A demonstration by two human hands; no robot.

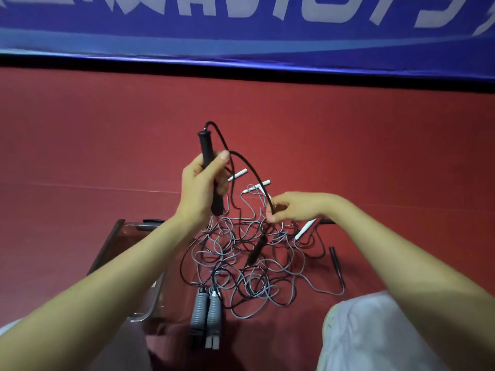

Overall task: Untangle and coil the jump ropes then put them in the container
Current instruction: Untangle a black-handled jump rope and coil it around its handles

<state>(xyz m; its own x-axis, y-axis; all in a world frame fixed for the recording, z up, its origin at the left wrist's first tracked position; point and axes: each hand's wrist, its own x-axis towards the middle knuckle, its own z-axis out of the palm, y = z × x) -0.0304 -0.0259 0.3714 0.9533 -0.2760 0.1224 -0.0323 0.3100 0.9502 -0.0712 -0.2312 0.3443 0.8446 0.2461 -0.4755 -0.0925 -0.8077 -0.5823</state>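
Hands (201, 188) hold black rope (206, 148) (open floor (107, 129) beyond).

Left of the tangle of ropes (241, 253), the container (105, 246) is half covered by the left forearm (128, 266). Above the tangle, the left hand (203, 183) hides the middle of the black handle (205, 148). Within it, which cord joins which handle cannot be told — the black cord (258, 178) is lost below the right hand (294, 210). Far beyond the tangle, the banner (241, 36) lettering is blurred and cut by the top edge.
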